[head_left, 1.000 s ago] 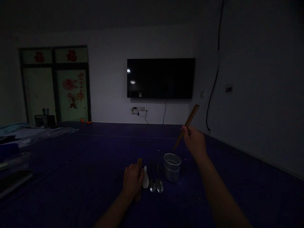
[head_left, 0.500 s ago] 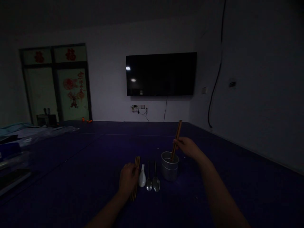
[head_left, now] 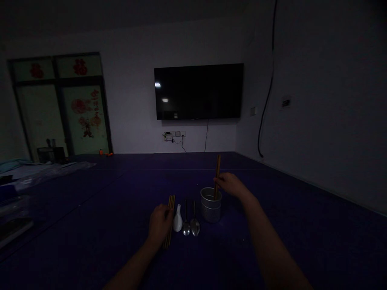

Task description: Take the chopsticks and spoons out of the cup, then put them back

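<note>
Pinching the upright chopsticks (head_left: 217, 173) inside the metal cup (head_left: 210, 206), the right hand (head_left: 231, 185) could tip that light cup left onto the spoons (head_left: 194, 228) if it leans them sideways.

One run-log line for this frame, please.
right hand: grips chopsticks upright in metal cup | left hand: rests on loose chopsticks | beside: ceramic spoon, two metal spoons

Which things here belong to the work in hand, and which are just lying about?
In use: right hand gripping upright chopsticks in the metal cup; left hand on flat chopsticks; white spoon and two metal spoons beside them.
Lying about: television, wall cable, plastic sheeting, door.
</note>
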Tool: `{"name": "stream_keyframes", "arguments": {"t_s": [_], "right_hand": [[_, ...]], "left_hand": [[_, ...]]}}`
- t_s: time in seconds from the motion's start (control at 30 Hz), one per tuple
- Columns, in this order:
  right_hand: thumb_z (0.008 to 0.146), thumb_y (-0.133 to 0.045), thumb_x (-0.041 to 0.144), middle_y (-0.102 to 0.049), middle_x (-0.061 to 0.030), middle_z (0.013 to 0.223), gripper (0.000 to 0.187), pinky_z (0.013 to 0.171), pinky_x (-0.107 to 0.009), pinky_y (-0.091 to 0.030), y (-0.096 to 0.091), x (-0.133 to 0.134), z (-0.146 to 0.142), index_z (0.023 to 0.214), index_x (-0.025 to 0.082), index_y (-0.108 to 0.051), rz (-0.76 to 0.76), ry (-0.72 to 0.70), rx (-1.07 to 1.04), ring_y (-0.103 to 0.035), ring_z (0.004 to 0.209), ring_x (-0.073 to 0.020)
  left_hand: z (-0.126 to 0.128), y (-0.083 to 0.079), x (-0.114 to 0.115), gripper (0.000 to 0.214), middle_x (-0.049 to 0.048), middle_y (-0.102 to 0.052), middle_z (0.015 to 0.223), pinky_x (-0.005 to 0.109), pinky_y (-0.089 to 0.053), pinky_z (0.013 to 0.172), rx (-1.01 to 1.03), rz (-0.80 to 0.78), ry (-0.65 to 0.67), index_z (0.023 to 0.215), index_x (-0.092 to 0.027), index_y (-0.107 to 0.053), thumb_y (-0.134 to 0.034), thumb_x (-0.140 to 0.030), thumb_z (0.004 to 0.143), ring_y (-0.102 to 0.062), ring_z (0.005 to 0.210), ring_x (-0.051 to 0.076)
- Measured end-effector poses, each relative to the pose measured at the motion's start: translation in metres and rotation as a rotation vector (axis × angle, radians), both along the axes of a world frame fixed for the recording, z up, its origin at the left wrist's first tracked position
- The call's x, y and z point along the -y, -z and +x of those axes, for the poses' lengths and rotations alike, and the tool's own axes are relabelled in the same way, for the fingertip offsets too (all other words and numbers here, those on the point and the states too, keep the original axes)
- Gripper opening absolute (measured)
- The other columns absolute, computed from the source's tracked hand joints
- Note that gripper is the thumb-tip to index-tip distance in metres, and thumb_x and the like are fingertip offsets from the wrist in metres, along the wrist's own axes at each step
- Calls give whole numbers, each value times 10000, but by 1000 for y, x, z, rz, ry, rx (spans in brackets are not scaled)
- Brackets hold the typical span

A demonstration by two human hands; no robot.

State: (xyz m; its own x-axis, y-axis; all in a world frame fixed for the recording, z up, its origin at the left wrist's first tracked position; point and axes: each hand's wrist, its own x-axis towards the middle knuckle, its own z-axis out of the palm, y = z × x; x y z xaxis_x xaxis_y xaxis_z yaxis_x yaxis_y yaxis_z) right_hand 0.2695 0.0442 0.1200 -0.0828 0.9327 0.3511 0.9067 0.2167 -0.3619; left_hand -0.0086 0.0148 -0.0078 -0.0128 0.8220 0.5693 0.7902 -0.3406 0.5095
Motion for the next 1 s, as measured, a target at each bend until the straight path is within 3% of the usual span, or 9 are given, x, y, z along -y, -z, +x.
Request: {"name": "stream_keyframes", "arguments": {"t_s": [0.5, 1.0], "right_hand": [[839, -568, 276, -701, -81, 807, 189, 560, -212, -357, 8, -4, 0, 839, 153, -710, -38, 48, 56, -635, 733, -164], [837, -576, 309, -705, -84, 843, 204, 562, -208, -359, 11, -6, 0, 836, 156, -712, -57, 75, 86, -640, 770, -168]], "left_hand": [[0, -1, 0, 331, 62, -622, 760, 279, -403, 651, 25, -16, 33, 710, -170, -616, -388, -361, 856, -590, 759, 190], [0, 0, -1, 334, 62, -627, 768, 280, -411, 660, 49, -20, 80, 721, -175, -630, -389, -364, 854, -592, 756, 188]]}}
